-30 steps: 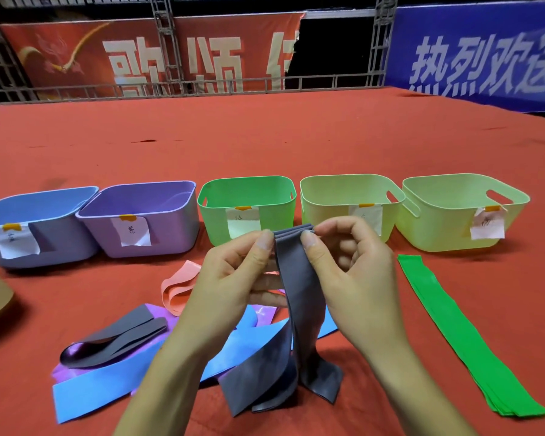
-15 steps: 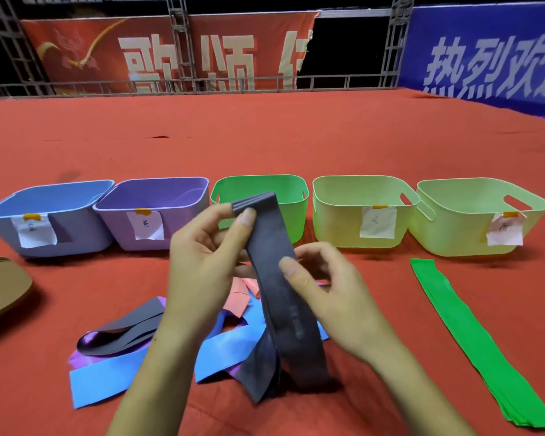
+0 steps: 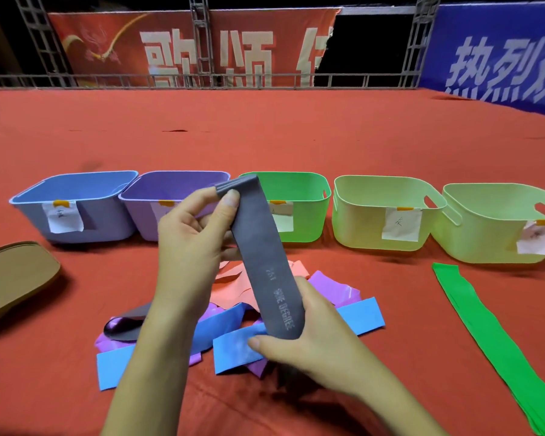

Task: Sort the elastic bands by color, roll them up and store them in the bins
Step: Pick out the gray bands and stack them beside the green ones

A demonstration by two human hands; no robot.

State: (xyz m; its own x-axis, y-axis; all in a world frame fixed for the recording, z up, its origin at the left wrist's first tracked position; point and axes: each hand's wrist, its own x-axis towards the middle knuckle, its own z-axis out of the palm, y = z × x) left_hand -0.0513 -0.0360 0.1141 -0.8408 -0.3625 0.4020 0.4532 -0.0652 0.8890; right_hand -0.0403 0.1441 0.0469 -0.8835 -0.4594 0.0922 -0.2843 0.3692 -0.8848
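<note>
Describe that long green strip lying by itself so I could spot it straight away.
Start at the row of five bins on the red cloth and find the rightmost pale green bin. Just in front of it lies the green band, flat and stretched out. Unlike the tangled blue, purple and pink bands, it lies alone.

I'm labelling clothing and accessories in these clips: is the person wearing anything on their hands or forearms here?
No. The left hand and right hand are bare: no gloves, rings, watch or bracelet visible. Both forearms are uncovered to the frame's bottom edge, so no sleeves show. Fingernails look short and unpainted.
</note>
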